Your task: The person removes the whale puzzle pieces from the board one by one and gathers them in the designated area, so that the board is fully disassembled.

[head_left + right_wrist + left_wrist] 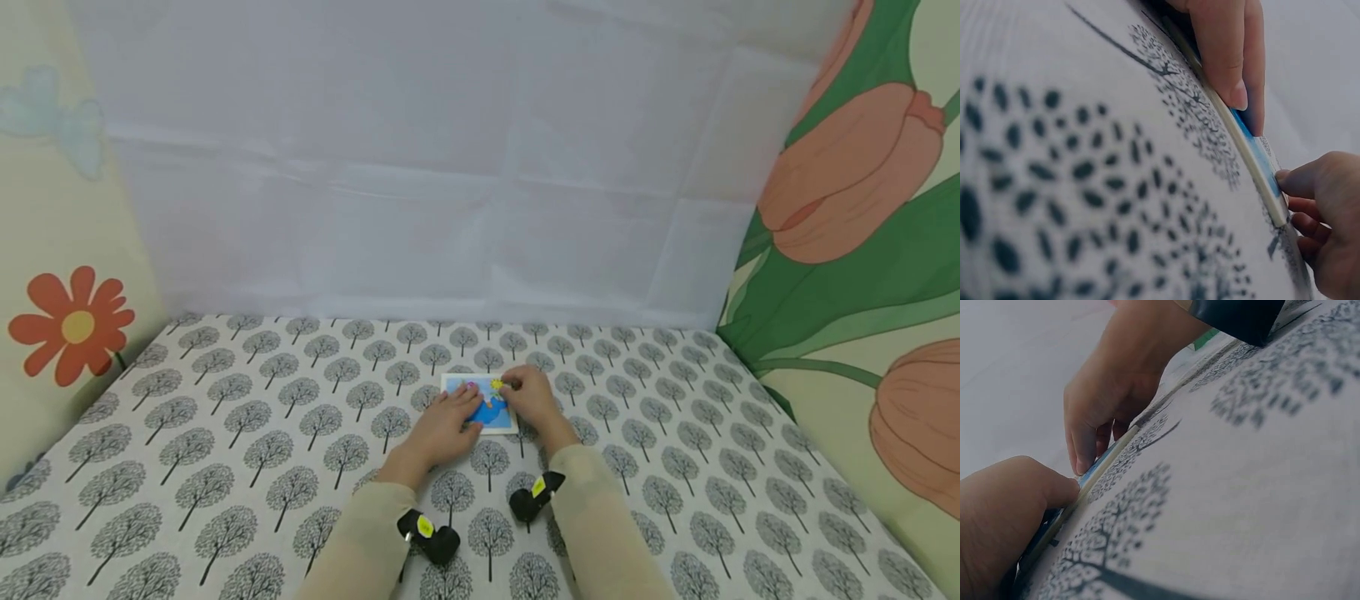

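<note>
The picture board (492, 414) lies on the bench (247, 454) beneath the fingers of the left hand (444, 425) — extended, resting across it. Beside them, fingers of the right hand (534, 402) curl at its edge — whether clamped, unclear.

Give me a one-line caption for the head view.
Left hand resting on a small blue picture board, right hand at its right side, on tree-print cloth.
</note>
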Action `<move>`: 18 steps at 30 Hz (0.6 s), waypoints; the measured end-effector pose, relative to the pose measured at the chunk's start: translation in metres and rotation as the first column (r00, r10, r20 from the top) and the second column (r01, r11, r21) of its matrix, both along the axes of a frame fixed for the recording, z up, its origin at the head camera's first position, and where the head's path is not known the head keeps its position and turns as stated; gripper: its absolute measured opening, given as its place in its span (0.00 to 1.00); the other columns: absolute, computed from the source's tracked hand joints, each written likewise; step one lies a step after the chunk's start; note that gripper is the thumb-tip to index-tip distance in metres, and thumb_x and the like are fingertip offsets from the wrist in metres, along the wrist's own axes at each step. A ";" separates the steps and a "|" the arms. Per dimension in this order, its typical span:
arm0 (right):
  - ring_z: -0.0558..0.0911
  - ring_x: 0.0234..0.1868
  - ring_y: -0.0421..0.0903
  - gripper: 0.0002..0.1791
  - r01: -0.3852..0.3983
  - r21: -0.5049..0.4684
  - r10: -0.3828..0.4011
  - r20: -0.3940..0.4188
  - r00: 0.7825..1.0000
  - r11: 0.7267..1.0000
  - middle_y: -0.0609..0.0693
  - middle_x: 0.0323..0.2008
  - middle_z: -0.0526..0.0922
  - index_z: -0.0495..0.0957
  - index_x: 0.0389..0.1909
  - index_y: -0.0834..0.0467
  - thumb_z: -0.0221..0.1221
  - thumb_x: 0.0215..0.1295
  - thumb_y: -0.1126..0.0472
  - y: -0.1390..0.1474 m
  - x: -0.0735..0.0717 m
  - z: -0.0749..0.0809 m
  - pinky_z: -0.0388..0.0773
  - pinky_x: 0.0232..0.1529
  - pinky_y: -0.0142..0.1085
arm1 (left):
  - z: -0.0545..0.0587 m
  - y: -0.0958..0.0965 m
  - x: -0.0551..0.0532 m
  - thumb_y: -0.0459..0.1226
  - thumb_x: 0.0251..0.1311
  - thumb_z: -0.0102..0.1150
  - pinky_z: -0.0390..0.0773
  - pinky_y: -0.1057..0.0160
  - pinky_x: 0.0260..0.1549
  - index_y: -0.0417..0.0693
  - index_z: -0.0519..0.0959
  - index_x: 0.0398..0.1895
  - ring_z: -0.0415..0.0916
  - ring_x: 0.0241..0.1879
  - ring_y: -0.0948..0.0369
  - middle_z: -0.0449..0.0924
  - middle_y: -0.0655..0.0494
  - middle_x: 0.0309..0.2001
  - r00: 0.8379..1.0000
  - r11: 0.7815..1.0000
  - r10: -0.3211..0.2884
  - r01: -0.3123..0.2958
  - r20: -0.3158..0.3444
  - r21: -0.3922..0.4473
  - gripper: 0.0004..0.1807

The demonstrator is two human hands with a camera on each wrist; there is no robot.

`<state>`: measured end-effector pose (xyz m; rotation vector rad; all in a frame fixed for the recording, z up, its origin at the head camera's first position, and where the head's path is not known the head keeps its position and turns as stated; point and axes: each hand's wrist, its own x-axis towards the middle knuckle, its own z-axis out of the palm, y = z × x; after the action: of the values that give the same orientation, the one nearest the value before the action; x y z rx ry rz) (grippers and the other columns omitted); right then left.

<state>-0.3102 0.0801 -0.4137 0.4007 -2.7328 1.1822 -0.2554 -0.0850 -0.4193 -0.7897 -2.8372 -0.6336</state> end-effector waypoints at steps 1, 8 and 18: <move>0.73 0.36 0.48 0.09 -0.001 0.010 0.001 0.007 1.000 1.000 0.54 0.35 0.74 0.78 0.36 0.64 0.58 0.52 0.66 -0.001 0.000 0.001 0.72 0.36 0.39 | 0.000 0.000 0.000 0.41 0.59 0.46 0.47 0.50 0.57 0.37 0.64 0.58 0.49 0.61 0.51 0.57 0.45 0.61 1.000 1.000 -0.001 0.001 -0.002 -0.003 0.25; 0.72 0.36 0.49 0.09 -0.027 0.087 0.026 0.009 1.000 0.996 0.55 0.37 0.74 0.78 0.36 0.65 0.57 0.53 0.67 -0.003 0.001 0.006 0.72 0.33 0.38 | 0.002 0.000 0.001 0.39 0.59 0.45 0.48 0.49 0.57 0.34 0.64 0.57 0.50 0.60 0.48 0.57 0.42 0.60 1.000 1.000 -0.011 0.011 -0.011 -0.002 0.25; 0.72 0.34 0.48 0.11 -0.013 0.069 0.012 0.013 1.000 0.998 0.54 0.33 0.73 0.76 0.37 0.66 0.58 0.52 0.67 -0.003 0.000 0.007 0.71 0.34 0.39 | -0.011 -0.003 -0.005 0.42 0.60 0.41 0.45 0.50 0.58 0.36 0.63 0.58 0.47 0.61 0.50 0.56 0.43 0.61 0.997 0.996 -0.049 0.053 -0.062 0.066 0.26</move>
<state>-0.3105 0.0774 -0.4071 0.4207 -2.7918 1.0989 -0.2601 -0.0878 -0.4305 -0.8572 -2.7337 -0.6963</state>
